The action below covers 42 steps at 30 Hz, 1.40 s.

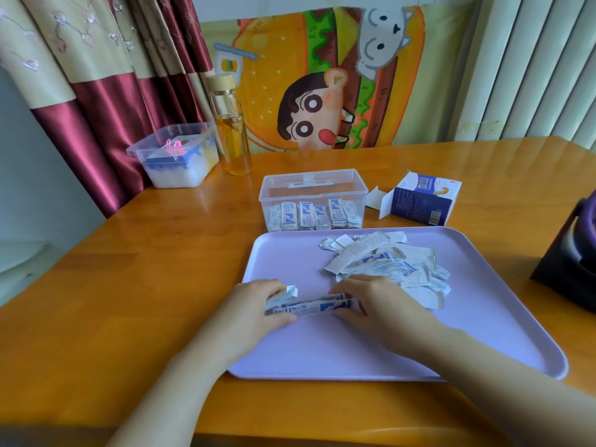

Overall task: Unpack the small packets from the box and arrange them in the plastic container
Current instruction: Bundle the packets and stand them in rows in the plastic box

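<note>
We have a bundle of packets [311, 307] lying low on the tray [322, 350], its long axis running left to right between our hands. Our left hand [258, 306] curls round its left end. Our right hand [377, 304] seems to pinch the right end, though the fingertips are partly hidden. The container [314, 188] stands straight ahead, just past the tray's far edge.

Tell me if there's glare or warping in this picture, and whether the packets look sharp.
Head view: pale glare streaks the table at far right; same view, wide-angle warping bows the tray rim and leans the curtain; the held packets look slightly soft, fine print unreadable.
</note>
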Available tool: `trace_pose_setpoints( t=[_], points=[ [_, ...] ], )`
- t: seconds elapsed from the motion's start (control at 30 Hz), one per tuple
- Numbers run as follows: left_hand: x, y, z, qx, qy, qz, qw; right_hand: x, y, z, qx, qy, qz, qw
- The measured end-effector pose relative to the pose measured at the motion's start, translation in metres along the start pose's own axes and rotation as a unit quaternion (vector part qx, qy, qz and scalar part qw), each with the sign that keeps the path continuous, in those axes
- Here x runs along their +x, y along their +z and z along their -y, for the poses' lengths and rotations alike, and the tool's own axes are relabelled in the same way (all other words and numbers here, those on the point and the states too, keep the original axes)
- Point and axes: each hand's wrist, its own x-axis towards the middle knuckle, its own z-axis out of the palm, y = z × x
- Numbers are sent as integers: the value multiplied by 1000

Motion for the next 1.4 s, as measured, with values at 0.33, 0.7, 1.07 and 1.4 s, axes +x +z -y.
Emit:
trace_pose_setpoints(
  t=[0.33, 0.7, 1.07, 1.4],
  points=[
    [1, 5, -6, -54, -43, 29, 997, 8, 5, 8, 34, -11, 23, 999],
    [27, -18, -24, -182, -3, -102, 978, 42, -49, 23, 235, 86, -83, 965],
    [135, -87, -52, 4, 90, -110, 990, 191, -105, -5, 12, 74, -137, 988],
    [238, -71, -32, 0, -110, 136, 985, 245, -76, -48, -29, 155, 147, 976]
  ],
)
